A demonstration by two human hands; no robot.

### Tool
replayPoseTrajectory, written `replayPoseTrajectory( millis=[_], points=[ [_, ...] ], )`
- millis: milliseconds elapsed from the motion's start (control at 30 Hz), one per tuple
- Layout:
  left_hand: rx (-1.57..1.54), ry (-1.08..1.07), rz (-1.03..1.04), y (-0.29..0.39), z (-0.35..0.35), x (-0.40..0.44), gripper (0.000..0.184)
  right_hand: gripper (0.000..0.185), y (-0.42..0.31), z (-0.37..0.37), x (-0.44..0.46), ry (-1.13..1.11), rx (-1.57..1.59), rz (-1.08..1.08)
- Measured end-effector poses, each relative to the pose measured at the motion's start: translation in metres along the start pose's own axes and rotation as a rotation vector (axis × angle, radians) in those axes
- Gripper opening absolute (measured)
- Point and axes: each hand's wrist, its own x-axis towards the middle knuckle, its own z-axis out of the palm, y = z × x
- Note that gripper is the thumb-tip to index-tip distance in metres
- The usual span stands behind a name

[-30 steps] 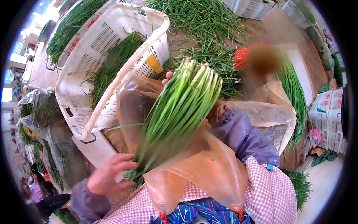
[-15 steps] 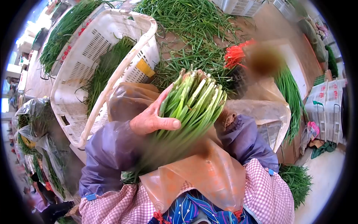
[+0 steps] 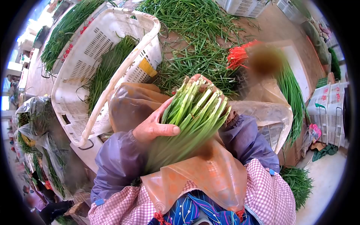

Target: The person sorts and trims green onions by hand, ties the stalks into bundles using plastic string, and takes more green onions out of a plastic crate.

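A thick bunch of garlic chives is held in front of my lap, pale cut ends pointing up and away, green leaves trailing towards me. My left hand wraps its left side, thumb lying across the front and fingers behind. On the far side, my right hand is mostly hidden by the stalks; a little skin shows near the cut ends. A brown cuff shows at the right wrist. The lower leaves are blurred, above an orange-tinted plastic apron.
A large white plastic basket holding chives stands at left. Loose green leaves cover the floor ahead. Red ties lie at right, near more long chives. White crates stand farther right; plastic-bagged greens sit far left.
The bunch and my left hand have shifted slightly towards me, and the cut ends are lower. The left forearm has moved a little inward. Both hands keep the bunch.
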Motion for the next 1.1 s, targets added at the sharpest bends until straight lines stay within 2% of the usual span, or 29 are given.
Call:
replayPoseTrajectory(
  millis=[167,233,300,367,400,467,533,567,633,667,700,733,800,900,967,1033,1067,1100],
  points=[
    [-0.038,-0.044,-0.031,0.001,-0.002,-0.001,0.099,0.029,-0.001,0.002,0.004,-0.039,0.035,-0.035],
    [0.050,-0.001,-0.027,0.001,-0.001,-0.001,0.100,0.024,-0.013,-0.012,0.010,0.096,-0.191,-0.046],
    [0.076,0.012,-0.023,-0.005,-0.005,-0.003,0.100,0.015,-0.033,0.018,0.002,0.234,-0.173,-0.180],
    [0.162,0.028,0.023,-0.012,-0.007,-0.003,0.100,0.014,-0.076,-0.016,0.010,0.215,-0.060,-0.229],
    [0.162,0.034,0.033,-0.015,-0.008,-0.003,0.099,0.017,-0.101,-0.018,0.009,0.212,-0.002,-0.416],
    [0.183,0.063,0.003,-0.006,-0.004,-0.007,0.099,0.025,-0.157,-0.034,0.008,0.328,-0.095,-0.758],
    [0.253,0.099,-0.020,-0.003,-0.004,-0.007,0.095,0.029,-0.174,-0.032,0.011,0.441,-0.253,-0.909],
    [0.253,0.099,-0.013,-0.003,-0.006,-0.005,0.095,0.033,-0.166,-0.012,0.012,0.545,-0.997,-0.919],
    [0.243,0.110,-0.017,-0.007,-0.007,-0.003,0.091,0.045,-0.136,0.010,0.022,0.443,-1.814,-0.724],
    [0.234,0.112,-0.016,-0.008,-0.007,-0.002,0.091,0.044,-0.108,0.036,0.018,0.136,-1.842,-0.617],
    [0.244,0.114,-0.017,-0.008,-0.007,-0.001,0.088,0.042,-0.086,0.071,0.010,-0.081,-1.908,-0.369],
    [0.259,0.116,-0.019,-0.008,-0.006,-0.001,0.085,0.039,-0.067,0.079,0.008,-0.248,-2.065,-0.213],
    [0.279,0.131,-0.028,-0.006,-0.003,-0.002,0.084,0.029,-0.035,0.072,0.014,-0.403,-2.159,-0.224],
    [0.327,0.148,-0.016,-0.006,-0.007,-0.005,0.079,0.023,-0.031,0.070,0.024,-0.533,-2.148,-0.288],
    [-0.020,0.103,-0.050,-0.004,-0.005,-0.009,0.074,0.020,-0.028,0.072,0.027,-0.603,-2.112,-0.336],
    [-0.067,0.082,-0.036,-0.012,-0.017,-0.010,0.068,0.014,-0.025,0.074,0.029,-0.631,-2.093,-0.255],
    [-0.132,0.078,-0.062,-0.012,-0.018,-0.011,0.066,0.011,-0.021,0.071,0.030,-0.665,-2.128,-0.405],
    [-0.195,0.072,-0.088,-0.011,-0.018,-0.011,0.064,0.011,-0.018,0.071,0.029,-0.663,-2.134,-0.405]
  ],
)
